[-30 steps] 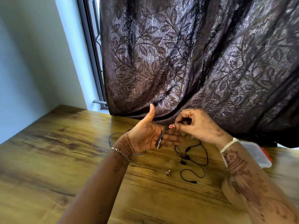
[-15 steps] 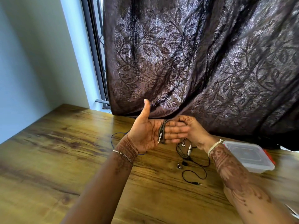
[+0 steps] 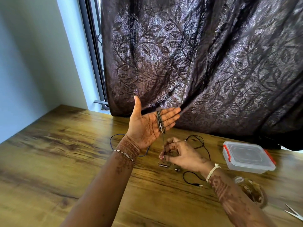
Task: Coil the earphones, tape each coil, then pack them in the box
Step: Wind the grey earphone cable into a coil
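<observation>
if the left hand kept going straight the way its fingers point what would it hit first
Most likely the dark leaf-patterned curtain. The left hand is held open, cable wound round its fingers, which point right and slightly up at the folds hanging just behind. Depth is unclear, but nothing else shows in that line.

A dark leaf-patterned curtain is hung behind the wooden table; scissors are laid at its right edge.

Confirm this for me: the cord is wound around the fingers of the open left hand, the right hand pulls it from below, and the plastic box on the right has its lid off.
Not quite. In the head view the plastic box has its lid on, red clips at the sides. The rest holds: the cord wraps the left hand fingers, and the right hand pulls from below.
</observation>
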